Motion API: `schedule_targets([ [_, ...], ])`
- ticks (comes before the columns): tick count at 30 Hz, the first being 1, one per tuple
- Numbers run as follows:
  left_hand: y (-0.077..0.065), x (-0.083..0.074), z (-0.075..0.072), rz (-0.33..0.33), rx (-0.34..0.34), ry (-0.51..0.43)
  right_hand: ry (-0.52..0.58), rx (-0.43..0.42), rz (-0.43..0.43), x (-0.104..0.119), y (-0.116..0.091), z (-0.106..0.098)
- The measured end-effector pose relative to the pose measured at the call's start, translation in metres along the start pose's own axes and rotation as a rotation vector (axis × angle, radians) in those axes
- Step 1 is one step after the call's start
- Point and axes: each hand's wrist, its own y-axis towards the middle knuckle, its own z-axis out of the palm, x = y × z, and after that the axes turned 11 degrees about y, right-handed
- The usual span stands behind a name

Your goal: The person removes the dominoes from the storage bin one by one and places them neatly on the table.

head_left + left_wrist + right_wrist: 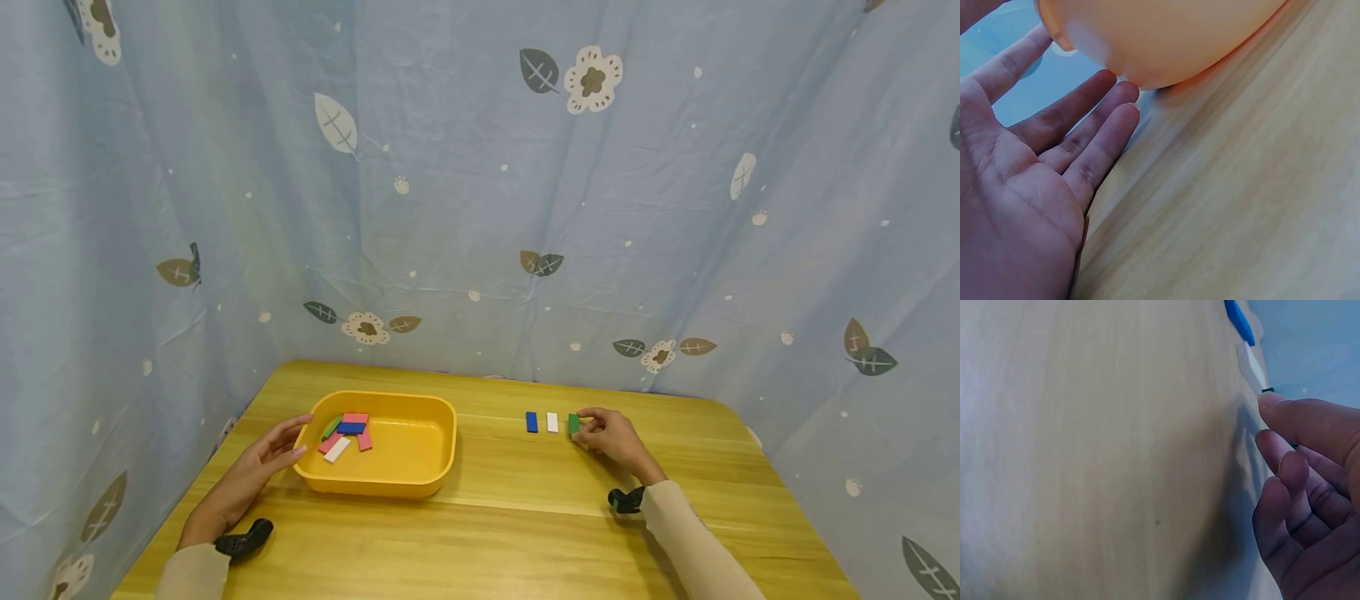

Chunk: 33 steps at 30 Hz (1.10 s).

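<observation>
Pinches the green block (573, 426) in the right hand (617, 437), rests the left hand (251, 477), loosely spread, at the yellow tray (367, 486), and could knock the white block (552, 422) askew by slipping sideways.

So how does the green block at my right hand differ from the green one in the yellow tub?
The first green block is pinched by your right hand; the second green block, inside the yellow tub, is untouched. The first points nearly straight ahead; the second slants. Both are green and oblong.
</observation>
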Motion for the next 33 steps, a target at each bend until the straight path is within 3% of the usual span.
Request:
schedule_targets([
  [33,0.0005,0.0020,-0.0002,0.020,0.001,0.000,-0.006,0.020,0.038,-0.0107,0.0076,-0.0016],
])
